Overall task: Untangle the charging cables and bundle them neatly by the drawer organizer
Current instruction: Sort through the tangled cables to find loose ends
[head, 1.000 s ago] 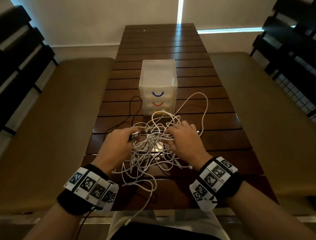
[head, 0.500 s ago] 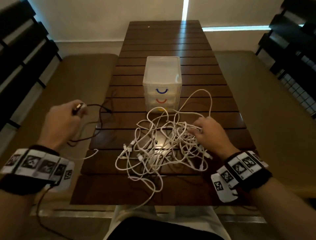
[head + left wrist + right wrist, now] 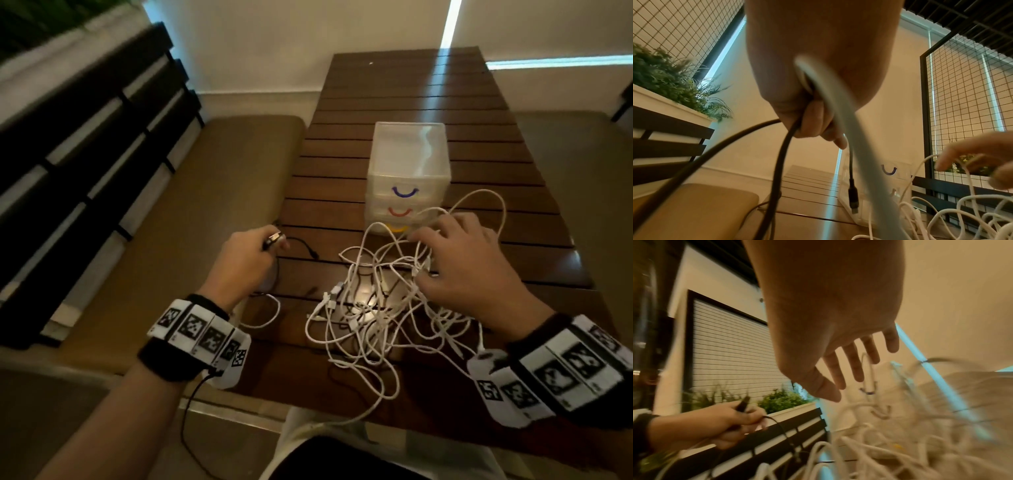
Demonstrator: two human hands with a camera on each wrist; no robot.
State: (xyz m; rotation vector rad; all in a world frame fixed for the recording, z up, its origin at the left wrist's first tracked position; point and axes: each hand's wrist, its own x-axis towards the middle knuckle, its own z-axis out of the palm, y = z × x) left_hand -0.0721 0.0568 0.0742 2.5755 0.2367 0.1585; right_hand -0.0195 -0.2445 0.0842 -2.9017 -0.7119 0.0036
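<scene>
A black cable (image 3: 301, 244) is gripped in my left hand (image 3: 274, 241) at the table's left edge, its metal plug sticking out above my fist. In the left wrist view the black cable (image 3: 781, 162) and a blurred white one (image 3: 849, 129) run out of my fist (image 3: 818, 126). The tangle of white cables (image 3: 376, 308) lies on the table in front of the clear three-drawer organizer (image 3: 407, 171). My right hand (image 3: 431, 233) hovers over the tangle's far right side with its fingers (image 3: 855, 366) spread and straight, holding nothing.
The slatted wooden table (image 3: 394, 96) runs away from me to the wall. Padded benches flank it on the left (image 3: 222, 192) and right (image 3: 582, 171). A black slatted backrest (image 3: 85, 137) with a planter (image 3: 663, 78) stands behind the left bench.
My left hand pulled the black cable out leftward over the bench, then came back to the table's left edge. My right hand left the tangle's middle and moved forward toward the organizer.
</scene>
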